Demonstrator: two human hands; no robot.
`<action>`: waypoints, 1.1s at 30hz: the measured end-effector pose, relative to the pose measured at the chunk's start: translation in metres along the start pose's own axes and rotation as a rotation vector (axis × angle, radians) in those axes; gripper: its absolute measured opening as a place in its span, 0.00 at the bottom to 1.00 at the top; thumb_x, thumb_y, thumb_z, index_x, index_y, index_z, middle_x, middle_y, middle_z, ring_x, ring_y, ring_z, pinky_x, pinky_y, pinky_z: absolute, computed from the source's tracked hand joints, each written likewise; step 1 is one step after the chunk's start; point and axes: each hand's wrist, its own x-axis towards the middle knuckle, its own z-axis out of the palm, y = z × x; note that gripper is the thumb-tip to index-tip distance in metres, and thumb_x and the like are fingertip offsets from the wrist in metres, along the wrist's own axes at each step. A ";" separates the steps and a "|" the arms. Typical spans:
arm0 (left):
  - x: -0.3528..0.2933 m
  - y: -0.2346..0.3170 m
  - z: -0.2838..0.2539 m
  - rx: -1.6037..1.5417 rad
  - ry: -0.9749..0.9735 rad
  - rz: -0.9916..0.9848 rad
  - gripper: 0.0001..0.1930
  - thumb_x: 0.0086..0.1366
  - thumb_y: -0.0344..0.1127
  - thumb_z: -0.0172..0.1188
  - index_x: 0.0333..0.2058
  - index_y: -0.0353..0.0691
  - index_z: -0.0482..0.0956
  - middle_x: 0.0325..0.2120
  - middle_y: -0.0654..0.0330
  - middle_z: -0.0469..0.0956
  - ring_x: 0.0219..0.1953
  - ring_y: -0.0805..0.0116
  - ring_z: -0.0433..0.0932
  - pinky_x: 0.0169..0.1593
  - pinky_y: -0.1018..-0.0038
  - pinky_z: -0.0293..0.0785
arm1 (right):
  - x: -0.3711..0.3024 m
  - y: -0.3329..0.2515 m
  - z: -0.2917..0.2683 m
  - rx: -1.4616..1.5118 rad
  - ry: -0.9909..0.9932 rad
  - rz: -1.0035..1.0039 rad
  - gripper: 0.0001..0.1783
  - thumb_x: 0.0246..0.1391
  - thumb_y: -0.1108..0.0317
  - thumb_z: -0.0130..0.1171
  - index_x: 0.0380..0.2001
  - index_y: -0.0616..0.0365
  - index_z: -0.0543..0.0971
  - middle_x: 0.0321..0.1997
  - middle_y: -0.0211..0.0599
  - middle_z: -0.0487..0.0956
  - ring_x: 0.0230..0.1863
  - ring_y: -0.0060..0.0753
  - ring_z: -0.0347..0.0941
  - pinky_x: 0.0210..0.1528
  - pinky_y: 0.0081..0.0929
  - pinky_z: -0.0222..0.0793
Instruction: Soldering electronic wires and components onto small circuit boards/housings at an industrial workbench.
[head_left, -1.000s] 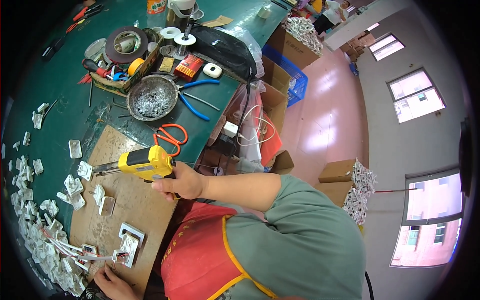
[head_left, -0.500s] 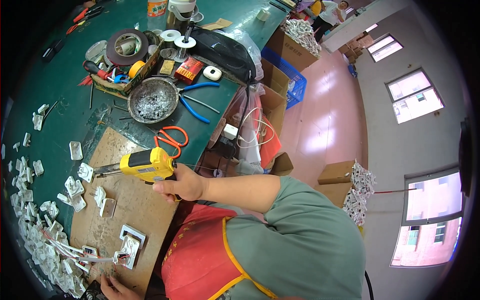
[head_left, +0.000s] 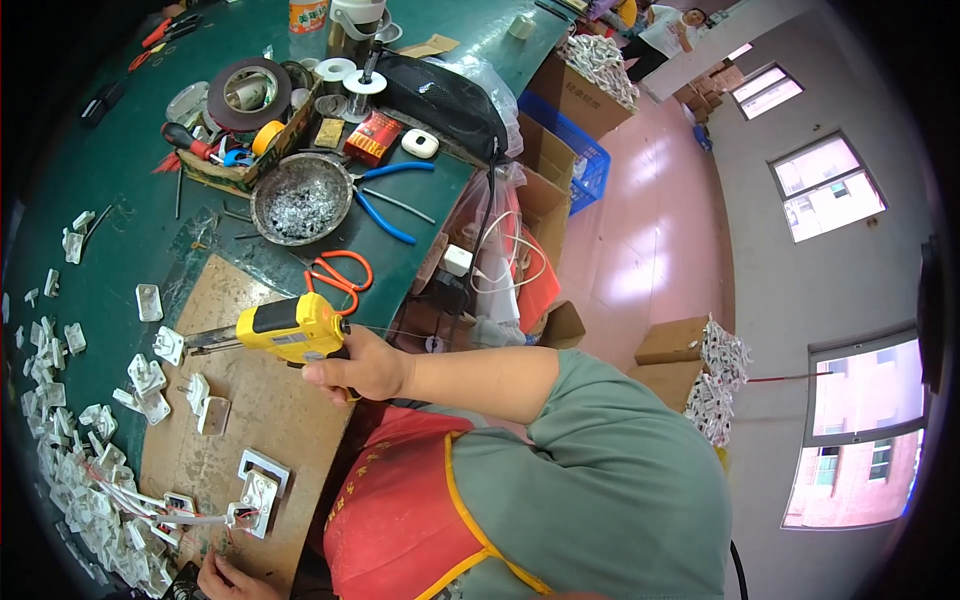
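My right hand (head_left: 362, 362) is closed around the grip of a yellow and black soldering gun (head_left: 292, 328). The gun's metal tip points left, close to a small white plug part (head_left: 168, 346). At the lower left, my left hand (head_left: 238, 580) rests low by the board, its fingers drawn together beside thin red wires; whatever is between them is too small to make out. Just above that hand, a white cable (head_left: 195, 519) runs to an open white plug housing (head_left: 258, 500) on the brown board (head_left: 300, 440). More white plug pieces (head_left: 212, 414) lie on the board.
A heap of white plug parts (head_left: 85, 490) covers the left of the green table (head_left: 120, 260). Beyond the board are orange-handled scissors (head_left: 340, 280), blue-handled pliers (head_left: 385, 222), a metal bowl (head_left: 262, 225) and a tool box (head_left: 225, 175). Cartons (head_left: 668, 375) stand right; a person (head_left: 660, 35) is far off.
The view has shifted slightly. My left hand's fingers have come closer together near the red wires. The soldering gun stays in my right hand, nearly unmoved.
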 end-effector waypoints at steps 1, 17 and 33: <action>0.001 0.002 -0.004 0.016 0.000 0.013 0.09 0.68 0.34 0.61 0.39 0.35 0.83 0.35 0.49 0.80 0.40 0.50 0.78 0.46 0.61 0.75 | 0.000 0.000 0.000 0.001 -0.001 0.001 0.15 0.61 0.57 0.62 0.38 0.58 0.74 0.23 0.25 0.70 0.21 0.18 0.68 0.24 0.21 0.66; 0.014 0.006 -0.026 0.186 -0.429 0.105 0.12 0.66 0.39 0.60 0.36 0.34 0.83 0.32 0.50 0.79 0.37 0.50 0.79 0.42 0.61 0.75 | 0.001 0.003 -0.001 0.017 -0.006 -0.006 0.16 0.60 0.57 0.63 0.38 0.57 0.74 0.23 0.24 0.69 0.21 0.17 0.68 0.24 0.20 0.66; 0.015 0.010 -0.028 0.111 -0.326 0.028 0.13 0.66 0.42 0.62 0.35 0.35 0.84 0.32 0.52 0.81 0.35 0.53 0.79 0.41 0.63 0.76 | 0.000 0.004 -0.003 -0.044 -0.003 -0.007 0.16 0.60 0.56 0.62 0.34 0.58 0.74 0.22 0.25 0.70 0.20 0.19 0.68 0.23 0.22 0.65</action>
